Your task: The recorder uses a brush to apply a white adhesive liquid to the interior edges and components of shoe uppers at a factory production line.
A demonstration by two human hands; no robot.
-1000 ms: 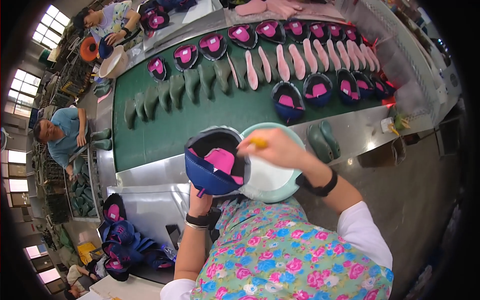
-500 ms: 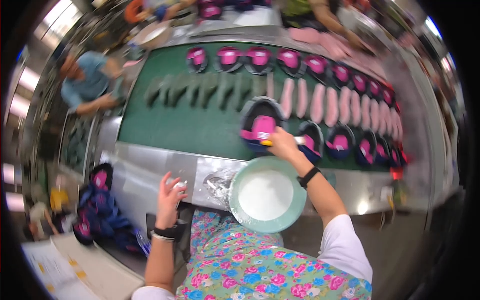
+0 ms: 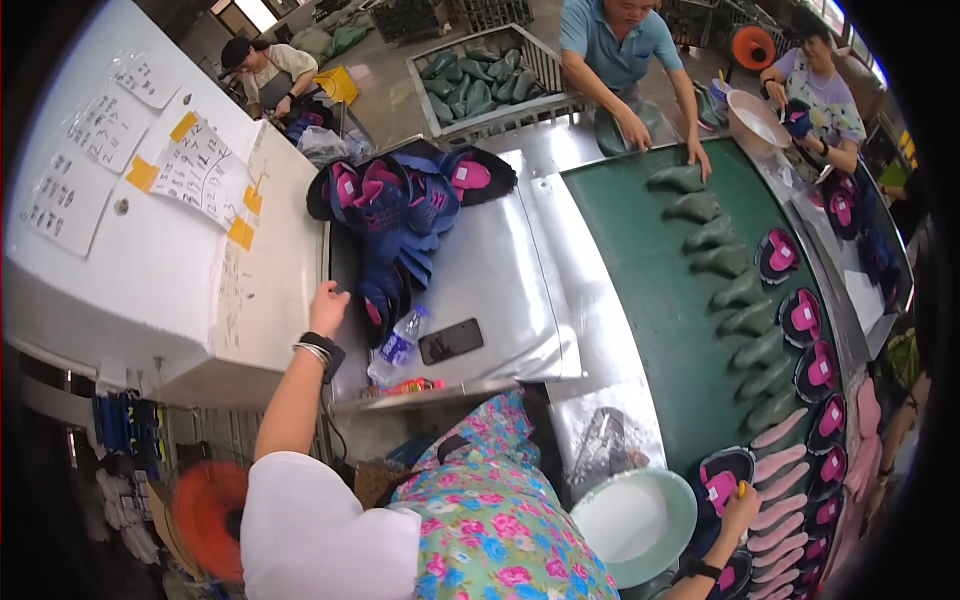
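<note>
My left hand (image 3: 328,308) is stretched out beside a heap of navy shoe uppers (image 3: 385,215) with pink linings. Its fingers are loosely bent and hold nothing that I can see. One upper (image 3: 376,300) hangs from the heap just right of it. At the lower right my right hand (image 3: 738,515) grips a yellow-handled brush (image 3: 742,489), its bristle end not clearly visible. This hand is close to a single upper (image 3: 722,482) at the edge of the green belt (image 3: 625,240). A pale green basin (image 3: 684,520) of white liquid stands beside that hand.
Grey-green shoe lasts (image 3: 715,232), pink insoles (image 3: 780,500) and more uppers line the belt. A phone (image 3: 451,341) and a bottle (image 3: 398,347) lie on the metal table (image 3: 530,290). A white cabinet (image 3: 260,250) flanks my left arm. Co-workers stand around the far end.
My view has swung left, bringing the heap of uppers and the cabinet into the picture. My left hand has reached out to the heap. My right hand still holds the brush.
</note>
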